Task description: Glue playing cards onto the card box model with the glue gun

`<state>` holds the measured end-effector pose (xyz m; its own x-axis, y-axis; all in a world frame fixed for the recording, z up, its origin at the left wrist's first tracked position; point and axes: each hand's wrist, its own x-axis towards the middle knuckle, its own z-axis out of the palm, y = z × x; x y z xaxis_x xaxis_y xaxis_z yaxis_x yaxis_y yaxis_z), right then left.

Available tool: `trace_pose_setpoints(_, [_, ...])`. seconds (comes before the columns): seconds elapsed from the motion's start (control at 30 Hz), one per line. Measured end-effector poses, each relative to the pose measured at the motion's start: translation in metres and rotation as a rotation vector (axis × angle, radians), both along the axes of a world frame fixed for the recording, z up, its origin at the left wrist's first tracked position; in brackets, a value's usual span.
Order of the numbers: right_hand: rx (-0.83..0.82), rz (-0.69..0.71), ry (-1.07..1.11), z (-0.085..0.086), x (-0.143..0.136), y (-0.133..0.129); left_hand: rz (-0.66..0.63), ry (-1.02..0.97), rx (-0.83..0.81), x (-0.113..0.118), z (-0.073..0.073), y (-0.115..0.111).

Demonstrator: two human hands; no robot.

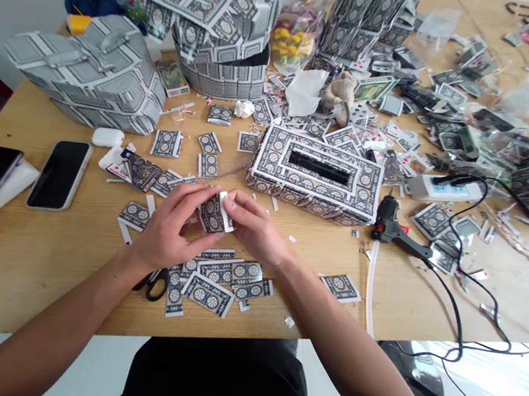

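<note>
We see a small folded piece of patterned card [213, 214] held just above the table [30, 267], between the two hands; the left hand [173, 223] curls around its left side, fingers closed on it from above and thumb under, while the right hand [252, 226] pinches its white right edge between thumb and forefinger; whether it is one card or several stuck together we cannot quite tell, since the fingers cover much of it. Directly below the hands, nearer the body, lie cut card strips [213, 280] in a loose cluster; under the left wrist a pair of black-handled scissors [154, 284] shows partly. Just beyond the right hand stands a card-covered tissue box [316, 173] with a dark slot on top; to the right of that hand lies a black glue gun [393, 232] with its cable trailing off the table edge. Well to the left of the left hand rest two phones [59, 174], and farther beyond it a card-covered case [93, 68].
</note>
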<state>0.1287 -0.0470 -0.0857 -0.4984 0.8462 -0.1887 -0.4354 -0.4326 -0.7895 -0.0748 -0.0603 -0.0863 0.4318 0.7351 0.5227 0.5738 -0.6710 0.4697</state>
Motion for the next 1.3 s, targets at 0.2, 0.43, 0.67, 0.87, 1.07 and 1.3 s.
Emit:
trace_pose_setpoints(0.2, [-0.016, -0.042, 0.000, -0.004, 0.003, 0.002, 0.052, -0.079, -0.044, -0.004, 0.000, -0.002])
trace_pose_setpoints(0.43, [-0.045, -0.100, -0.023, -0.008, 0.005, 0.003, 0.055, -0.483, -0.337, -0.011, -0.016, 0.001])
trace_pose_setpoints(0.67, [-0.013, -0.073, -0.057, -0.009, 0.005, 0.003, 0.050, -0.438, -0.373, -0.012, -0.012, 0.000])
trace_pose_setpoints(0.87, [0.008, -0.076, -0.103, -0.008, 0.005, 0.001, 0.025, -0.378, -0.368, -0.012, -0.010, -0.001])
trace_pose_setpoints(1.07, [0.082, -0.106, -0.129, -0.011, 0.004, 0.001, 0.013, -0.298, -0.348, -0.009, -0.003, 0.000])
trace_pose_setpoints(1.3, [0.112, -0.090, -0.147, -0.018, 0.000, 0.003, -0.027, -0.293, -0.374, -0.011, -0.009, 0.003])
